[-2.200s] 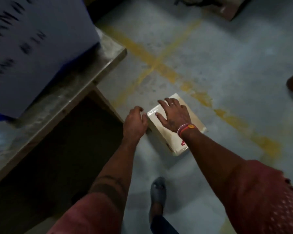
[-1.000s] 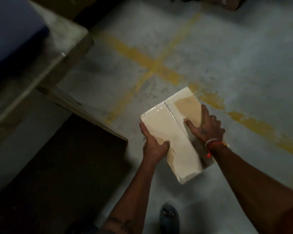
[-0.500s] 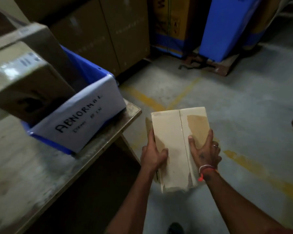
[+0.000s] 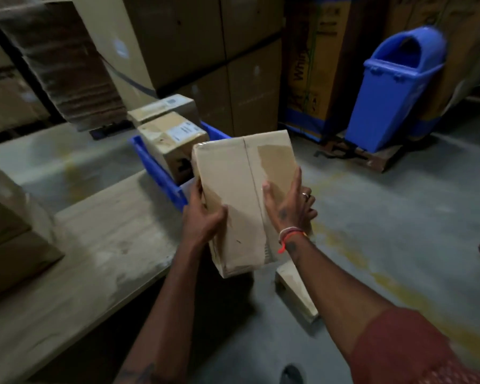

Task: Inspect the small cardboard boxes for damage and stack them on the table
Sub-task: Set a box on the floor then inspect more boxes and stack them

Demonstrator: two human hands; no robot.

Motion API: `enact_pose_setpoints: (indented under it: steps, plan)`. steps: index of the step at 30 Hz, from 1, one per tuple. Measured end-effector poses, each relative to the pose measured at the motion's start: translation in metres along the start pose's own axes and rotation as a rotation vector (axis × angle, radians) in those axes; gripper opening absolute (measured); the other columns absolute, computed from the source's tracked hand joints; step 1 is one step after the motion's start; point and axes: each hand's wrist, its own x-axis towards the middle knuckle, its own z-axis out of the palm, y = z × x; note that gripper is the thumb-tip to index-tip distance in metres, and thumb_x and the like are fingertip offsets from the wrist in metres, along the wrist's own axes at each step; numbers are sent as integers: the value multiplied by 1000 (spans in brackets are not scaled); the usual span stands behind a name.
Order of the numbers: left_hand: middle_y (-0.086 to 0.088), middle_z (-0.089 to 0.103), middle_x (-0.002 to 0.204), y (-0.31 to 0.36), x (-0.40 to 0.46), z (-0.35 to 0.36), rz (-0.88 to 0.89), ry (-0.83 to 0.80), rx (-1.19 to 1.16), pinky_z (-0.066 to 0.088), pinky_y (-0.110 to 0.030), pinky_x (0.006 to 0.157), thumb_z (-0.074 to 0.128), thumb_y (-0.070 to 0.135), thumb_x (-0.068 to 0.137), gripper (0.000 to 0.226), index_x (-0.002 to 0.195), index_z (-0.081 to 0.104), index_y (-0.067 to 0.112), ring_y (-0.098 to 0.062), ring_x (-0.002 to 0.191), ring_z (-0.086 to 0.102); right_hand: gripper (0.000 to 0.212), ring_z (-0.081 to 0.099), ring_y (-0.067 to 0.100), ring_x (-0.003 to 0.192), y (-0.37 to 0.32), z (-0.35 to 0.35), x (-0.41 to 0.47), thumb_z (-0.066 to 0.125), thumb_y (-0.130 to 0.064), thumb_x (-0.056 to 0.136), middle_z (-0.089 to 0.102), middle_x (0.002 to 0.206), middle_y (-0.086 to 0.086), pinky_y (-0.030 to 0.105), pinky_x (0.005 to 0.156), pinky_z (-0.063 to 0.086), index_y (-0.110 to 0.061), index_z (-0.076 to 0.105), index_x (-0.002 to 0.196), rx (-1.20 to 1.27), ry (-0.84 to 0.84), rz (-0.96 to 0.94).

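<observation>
The cardboard box (image 4: 241, 195) I picked off the floor a moment ago is now raised in front of me, just off the tabletop (image 4: 100, 245) edge. My left hand (image 4: 203, 217) grips its left side and my right hand (image 4: 286, 206) clasps the right. The taped seam faces me, so inspection can start; the blue bin (image 4: 161, 173) sits just beyond.

Clearances and obstructions, table edge

Bare table (image 4: 94, 245) surface at centre left lies open between stacked boxes (image 4: 9, 234) at the left edge and blue bin (image 4: 161, 173) holding a labelled box (image 4: 172, 145) at upper centre. Open floor (image 4: 399, 231) at right; a flat box (image 4: 297, 289) lies on it near the table; blue dustbin (image 4: 394, 90) upper right.
</observation>
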Motion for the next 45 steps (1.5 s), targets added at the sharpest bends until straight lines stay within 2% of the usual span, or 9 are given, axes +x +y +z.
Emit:
enact_pose_setpoints:
  steps: [5,9,14,19,21,25,34,40,45]
  plan:
    - [7,58,142,29,-37,-118,-2,269,54,53,-48,102,73,49,66,93,149,33,47,-22,118,63,97,45,40,130,-100,13,-75,47,-80,82,52,136,16,61,109,27,-42,7,161,108,-100,-158]
    - [5,56,142,29,-65,-194,-51,387,45,51,-49,104,71,48,66,92,150,34,41,-22,117,61,97,41,42,135,-155,37,-128,49,-77,85,47,146,20,59,107,29,-41,3,162,133,-245,-247]
    - [3,58,134,3,-84,-259,-135,474,17,52,-50,102,74,43,67,91,150,36,38,-23,116,61,97,37,41,138,-196,82,-176,48,-78,84,44,149,19,59,106,30,-39,2,161,90,-382,-327]
    - [3,60,137,-63,-71,-309,-329,556,38,48,-59,103,76,57,63,91,144,35,49,-31,124,57,96,33,39,142,-214,140,-198,50,-75,86,37,156,18,57,108,30,-39,3,162,24,-518,-384]
    - [1,63,132,-84,-58,-317,-371,585,19,51,-57,100,76,55,62,92,145,36,48,-29,118,61,95,31,38,143,-216,164,-199,54,-70,88,35,158,15,57,111,28,-39,5,162,34,-582,-400]
    - [1,61,130,-119,-24,-318,-412,641,-30,53,-57,96,76,54,62,90,141,35,60,-29,115,61,90,33,37,141,-216,218,-186,57,-66,88,41,153,15,58,112,28,-39,9,160,25,-666,-400]
    - [-3,60,128,-183,36,-303,-530,734,-70,55,-52,97,71,55,62,92,145,32,53,-30,114,60,92,38,40,137,-221,302,-155,54,-65,89,40,152,17,56,109,32,-35,7,161,-162,-770,-441]
    - [-4,57,138,-199,66,-308,-546,648,-108,51,-47,104,72,47,62,101,153,31,39,-26,119,59,90,41,40,132,-224,335,-143,54,-65,88,46,146,18,53,105,37,-33,12,161,-266,-802,-452]
    - [-6,52,148,-217,72,-310,-587,567,-90,48,-48,108,72,49,61,106,156,25,42,-28,128,54,90,43,41,133,-221,346,-136,49,-68,90,45,148,21,54,105,40,-32,8,161,-334,-806,-473]
